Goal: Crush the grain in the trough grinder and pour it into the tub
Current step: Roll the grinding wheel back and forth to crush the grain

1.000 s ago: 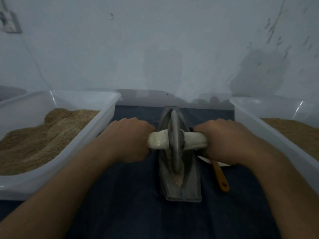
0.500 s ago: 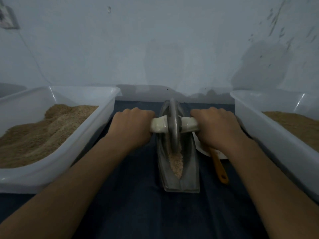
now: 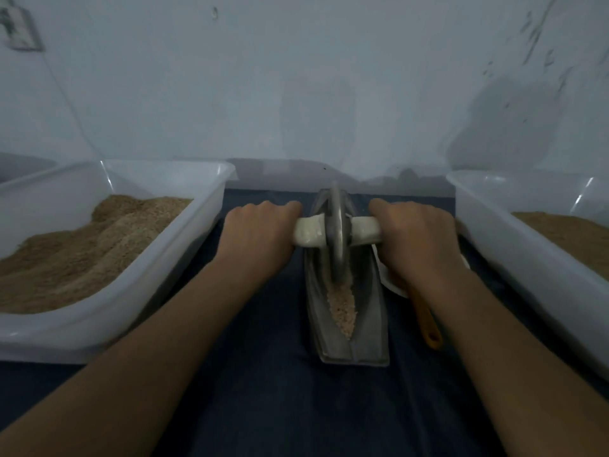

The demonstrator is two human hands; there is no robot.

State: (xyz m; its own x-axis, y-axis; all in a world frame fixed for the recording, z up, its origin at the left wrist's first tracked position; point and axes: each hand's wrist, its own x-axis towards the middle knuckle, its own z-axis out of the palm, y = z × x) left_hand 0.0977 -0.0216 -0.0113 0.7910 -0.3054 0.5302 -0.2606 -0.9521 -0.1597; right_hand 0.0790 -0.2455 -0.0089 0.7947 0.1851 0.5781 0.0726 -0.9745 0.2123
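A grey boat-shaped trough grinder (image 3: 369, 328) lies lengthwise on the dark blue cloth in front of me. Pale grain (image 3: 342, 308) fills the near half of its groove. A metal grinding wheel (image 3: 336, 232) stands upright in the far half of the trough, on a white cross handle (image 3: 309, 234). My left hand (image 3: 260, 230) grips the handle's left end. My right hand (image 3: 413, 232) grips the right end. A white tub (image 3: 108, 311) of brown grain stands at the left. A second white tub (image 3: 514, 258), also holding grain, stands at the right.
A white dish (image 3: 390, 283) and an orange-handled utensil (image 3: 428, 324) lie between the trough and the right tub, partly hidden under my right wrist. A pale wall rises close behind the cloth. Bare cloth (image 3: 296, 407) stretches toward me.
Both hands have rolled the wheel away from me along the trough, from near its middle to the far end. More of the grain in the near groove now shows.
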